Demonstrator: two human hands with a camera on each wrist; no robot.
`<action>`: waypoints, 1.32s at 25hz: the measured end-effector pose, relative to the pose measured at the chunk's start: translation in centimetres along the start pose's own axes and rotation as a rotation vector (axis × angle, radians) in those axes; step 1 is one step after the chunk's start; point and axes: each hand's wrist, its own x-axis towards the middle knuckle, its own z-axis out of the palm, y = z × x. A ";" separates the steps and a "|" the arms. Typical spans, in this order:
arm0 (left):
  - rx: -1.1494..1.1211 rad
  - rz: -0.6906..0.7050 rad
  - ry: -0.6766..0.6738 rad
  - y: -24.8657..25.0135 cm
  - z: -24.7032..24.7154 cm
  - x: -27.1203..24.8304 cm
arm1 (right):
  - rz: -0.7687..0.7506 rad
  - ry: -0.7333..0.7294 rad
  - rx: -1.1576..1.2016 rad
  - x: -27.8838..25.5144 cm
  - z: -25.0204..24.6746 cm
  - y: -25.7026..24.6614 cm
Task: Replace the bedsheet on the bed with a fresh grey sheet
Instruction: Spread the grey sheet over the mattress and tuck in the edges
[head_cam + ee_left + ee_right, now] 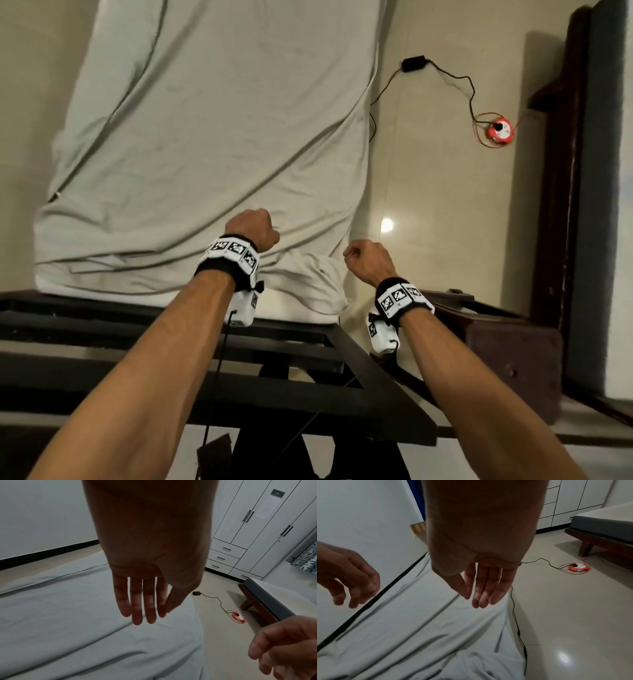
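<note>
Both hands empty, poised over the near end of the sheet

Left hand (145,574) hangs with straight fingers above the grey sheet (212,137), right hand (479,574) just beside it, fingers loose, past the sheet's bunched corner (318,284) and over the floor; neither touches cloth. Below the wrists the bed frame (171,342) shows bare, so the mattress end looks unfinished, and the hands seem placed to take that corner and pull it down
</note>
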 end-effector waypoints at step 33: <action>-0.583 -0.673 -0.152 13.4 21.2 5.7 | -0.121 -0.526 0.444 15.6 5.7 12.3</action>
